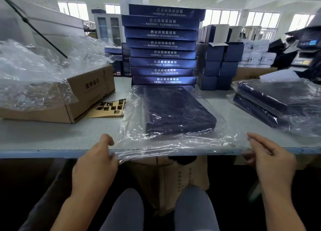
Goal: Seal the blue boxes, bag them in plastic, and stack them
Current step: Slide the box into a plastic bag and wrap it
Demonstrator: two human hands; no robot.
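On the pale workbench I see a blue box inside its plastic bag, just in front of the tall stack — my left hand and right hand each pinch the bag's edge farthest from that stack.

We are pinching the open end of the plastic bag at the table edge, left hand and right hand at either corner, blue box lying inside it.
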